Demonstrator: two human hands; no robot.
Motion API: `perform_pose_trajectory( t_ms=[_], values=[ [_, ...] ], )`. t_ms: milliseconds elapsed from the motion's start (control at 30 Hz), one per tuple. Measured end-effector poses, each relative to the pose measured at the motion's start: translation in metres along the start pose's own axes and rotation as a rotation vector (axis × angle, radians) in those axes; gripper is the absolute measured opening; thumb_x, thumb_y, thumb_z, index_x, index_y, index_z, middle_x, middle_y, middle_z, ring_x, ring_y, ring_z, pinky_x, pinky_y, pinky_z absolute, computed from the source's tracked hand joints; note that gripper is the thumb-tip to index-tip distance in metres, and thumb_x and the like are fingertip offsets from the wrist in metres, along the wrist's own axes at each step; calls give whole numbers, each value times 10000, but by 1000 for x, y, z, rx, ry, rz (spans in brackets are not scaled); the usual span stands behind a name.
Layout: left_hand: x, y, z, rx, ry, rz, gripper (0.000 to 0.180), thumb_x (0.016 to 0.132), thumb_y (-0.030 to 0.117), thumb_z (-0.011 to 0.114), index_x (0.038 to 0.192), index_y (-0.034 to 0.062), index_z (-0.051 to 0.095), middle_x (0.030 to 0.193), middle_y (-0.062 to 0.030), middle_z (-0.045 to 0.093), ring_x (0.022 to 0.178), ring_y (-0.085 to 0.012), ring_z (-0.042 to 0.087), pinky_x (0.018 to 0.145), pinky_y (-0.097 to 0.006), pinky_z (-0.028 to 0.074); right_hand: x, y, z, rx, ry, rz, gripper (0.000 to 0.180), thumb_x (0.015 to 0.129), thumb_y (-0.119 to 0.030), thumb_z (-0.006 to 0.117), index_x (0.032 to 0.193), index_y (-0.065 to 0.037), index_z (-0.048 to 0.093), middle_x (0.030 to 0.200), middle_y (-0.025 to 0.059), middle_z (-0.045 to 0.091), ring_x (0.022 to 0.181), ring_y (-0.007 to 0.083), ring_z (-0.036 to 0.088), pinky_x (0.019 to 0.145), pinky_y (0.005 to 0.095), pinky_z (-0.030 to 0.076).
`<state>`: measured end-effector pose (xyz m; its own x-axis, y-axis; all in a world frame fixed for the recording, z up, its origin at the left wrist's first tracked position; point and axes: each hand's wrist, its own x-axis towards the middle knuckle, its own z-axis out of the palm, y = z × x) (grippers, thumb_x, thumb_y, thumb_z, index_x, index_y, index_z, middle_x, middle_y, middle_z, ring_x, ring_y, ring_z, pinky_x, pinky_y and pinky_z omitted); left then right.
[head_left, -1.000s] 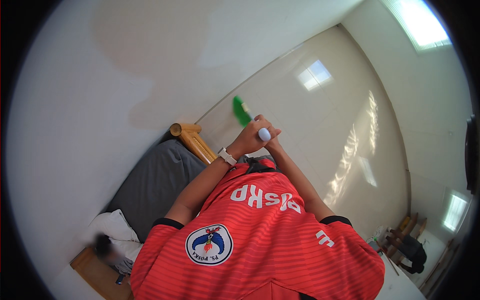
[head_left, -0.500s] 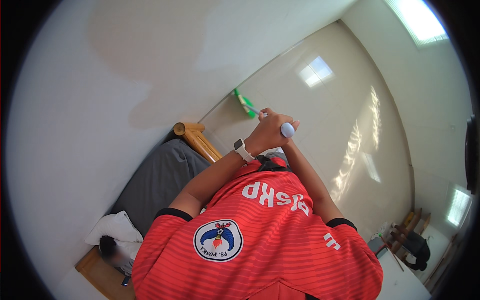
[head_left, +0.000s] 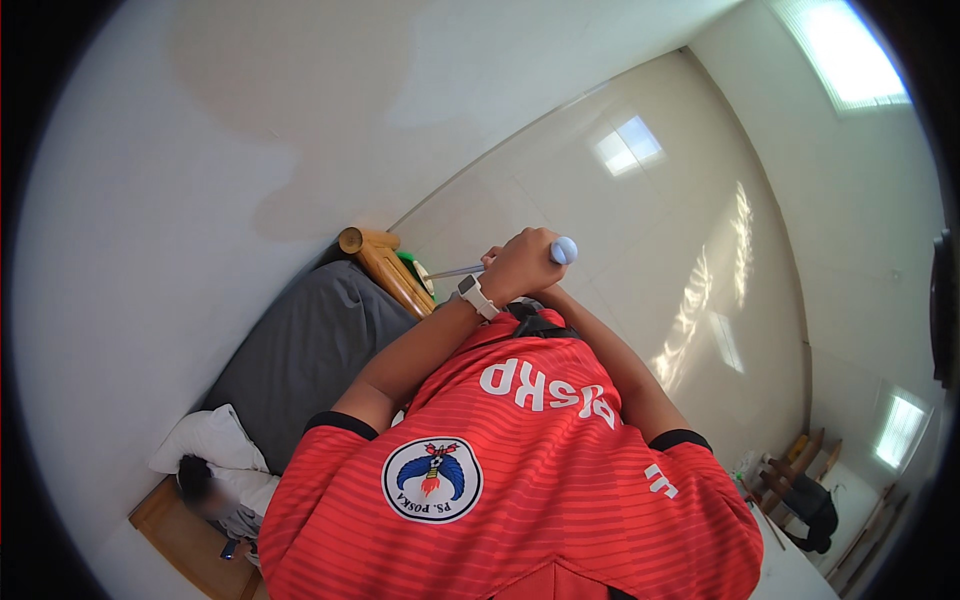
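Observation:
My left hand (head_left: 528, 262), with a pale watch at its wrist, is closed around the top of a broom's pale blue handle (head_left: 564, 250). Lower on the same handle, my right hand (head_left: 491, 257) is wrapped too, mostly hidden behind the left; only some of its fingers show. The handle slants left and down to the green and cream broom head (head_left: 418, 272). That head lies on the floor close against the wooden bed end, which partly covers it.
A wooden bed frame (head_left: 385, 268) with a dark grey mattress (head_left: 300, 345) stands along the left wall. Someone with a phone (head_left: 228, 549) sits by a white pillow (head_left: 205, 440). Pale floor tiles (head_left: 600, 230) reach the far wall. Another person (head_left: 805, 505) is at the lower right, beyond a white surface.
The broom head has swung left and nearer, from the floor by the wall to beside the bed end. Both hands have shifted a little left, still gripping the handle.

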<state>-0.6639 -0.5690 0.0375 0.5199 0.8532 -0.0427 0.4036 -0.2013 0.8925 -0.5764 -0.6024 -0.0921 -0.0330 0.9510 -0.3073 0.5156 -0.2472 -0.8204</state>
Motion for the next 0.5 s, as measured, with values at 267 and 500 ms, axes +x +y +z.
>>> perform_pose_trajectory(
  t_ms=[267, 500],
  values=[
    [0, -7, 7, -150, -74, 104, 394, 920, 241, 673, 651, -5, 524, 580, -189, 500, 537, -394, 464, 574, -414, 428, 13, 12, -32, -61, -73, 140, 324, 966, -366, 558, 1093, -68, 554, 888, 183, 680, 830, 373, 665, 656, 472, 495],
    [-3, -13, 19, -136, -72, 349, 358, 904, 222, 692, 673, 10, 519, 653, -139, 564, 620, -343, 523, 804, -409, 438, 8, 26, -50, -228, 25, 96, 321, 968, -362, 555, 1104, -71, 553, 859, 165, 671, 808, 343, 666, 648, 455, 493]
  ],
)
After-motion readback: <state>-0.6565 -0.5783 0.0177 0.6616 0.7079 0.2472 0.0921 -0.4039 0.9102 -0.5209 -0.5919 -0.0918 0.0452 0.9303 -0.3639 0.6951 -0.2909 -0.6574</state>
